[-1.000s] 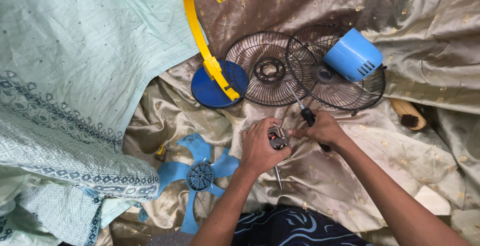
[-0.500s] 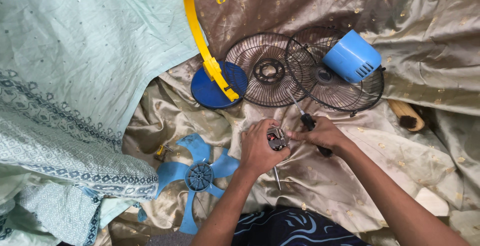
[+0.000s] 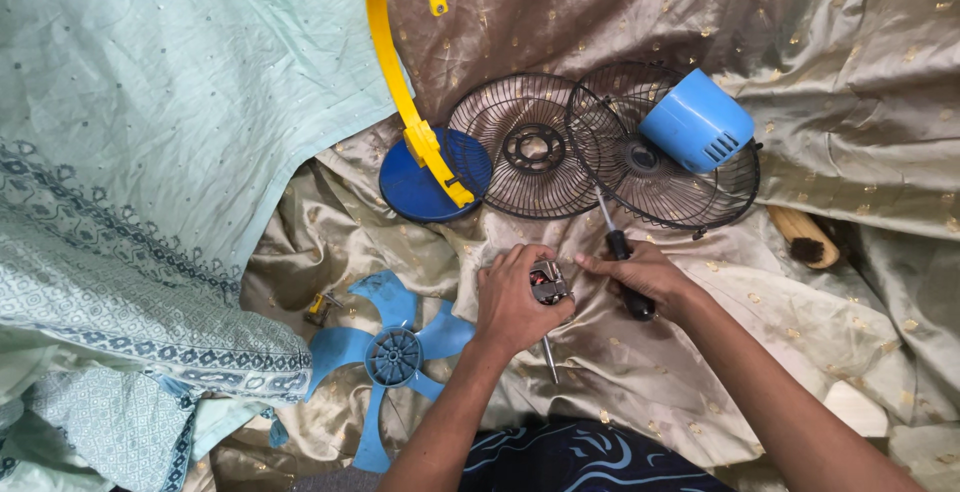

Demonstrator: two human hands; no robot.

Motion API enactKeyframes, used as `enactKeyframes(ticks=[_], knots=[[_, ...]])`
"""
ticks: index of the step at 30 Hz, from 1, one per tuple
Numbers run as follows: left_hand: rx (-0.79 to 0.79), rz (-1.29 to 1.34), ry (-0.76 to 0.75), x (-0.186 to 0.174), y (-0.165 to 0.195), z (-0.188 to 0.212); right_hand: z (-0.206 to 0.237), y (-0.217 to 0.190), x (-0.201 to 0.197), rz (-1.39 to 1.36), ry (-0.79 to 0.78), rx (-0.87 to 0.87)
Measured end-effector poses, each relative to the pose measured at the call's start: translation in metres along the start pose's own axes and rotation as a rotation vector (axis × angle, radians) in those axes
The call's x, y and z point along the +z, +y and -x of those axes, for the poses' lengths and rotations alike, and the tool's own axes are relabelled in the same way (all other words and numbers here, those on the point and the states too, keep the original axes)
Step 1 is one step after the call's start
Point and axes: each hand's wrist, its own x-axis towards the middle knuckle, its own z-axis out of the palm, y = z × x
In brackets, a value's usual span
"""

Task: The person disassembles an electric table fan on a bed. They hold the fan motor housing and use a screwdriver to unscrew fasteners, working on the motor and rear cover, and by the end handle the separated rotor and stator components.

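Observation:
My left hand (image 3: 512, 300) grips a small fan motor (image 3: 548, 282) with a metal shaft pointing down toward me. My right hand (image 3: 640, 272) lies just right of it and holds a black-handled screwdriver (image 3: 620, 252) whose blade points up toward the grilles. The fingertips of my right hand nearly touch the motor. A blue fan blade (image 3: 392, 352) lies on the cloth left of my left forearm.
Two dark wire fan grilles (image 3: 535, 147) overlap behind my hands, with a blue motor housing (image 3: 697, 122) on the right one. A blue round base with a yellow curved stand (image 3: 415, 132) is at the left. A wooden-handled brush (image 3: 800, 237) lies right. Pale green cloth (image 3: 150, 152) covers the left.
My hands stay on the motor and screwdriver; only slight shifts of the fingers show.

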Motion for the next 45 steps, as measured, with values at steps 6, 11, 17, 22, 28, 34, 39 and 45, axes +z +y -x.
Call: enactKeyframes(ticks=[6, 11, 17, 22, 28, 34, 39, 45], knots=[[-0.018, 0.009, 0.002, 0.000, 0.000, 0.000, -0.003, -0.001, 0.015, 0.051, -0.096, -0.098], [-0.002, 0.006, 0.022, 0.002, -0.002, 0.002, 0.007, 0.000, 0.009, -0.069, 0.030, 0.011], [-0.003, -0.007, 0.019, 0.002, -0.002, 0.000, 0.002, -0.010, 0.018, 0.118, -0.106, -0.092], [-0.009, -0.006, 0.021, 0.002, -0.001, 0.002, 0.002, 0.000, 0.023, -0.193, -0.060, -0.085], [-0.007, -0.006, 0.029, 0.002, -0.001, 0.001, 0.012, -0.008, 0.018, -0.025, -0.113, -0.021], [-0.014, -0.004, 0.044, 0.002, -0.001, 0.001, 0.009, -0.005, 0.033, -0.296, -0.145, 0.030], [0.008, 0.000, 0.052, 0.003, -0.001, 0.003, 0.005, 0.003, 0.028, -0.528, -0.112, 0.102], [0.000, -0.038, 0.025, 0.003, -0.002, 0.003, 0.021, 0.001, 0.035, -0.347, -0.108, 0.068]])
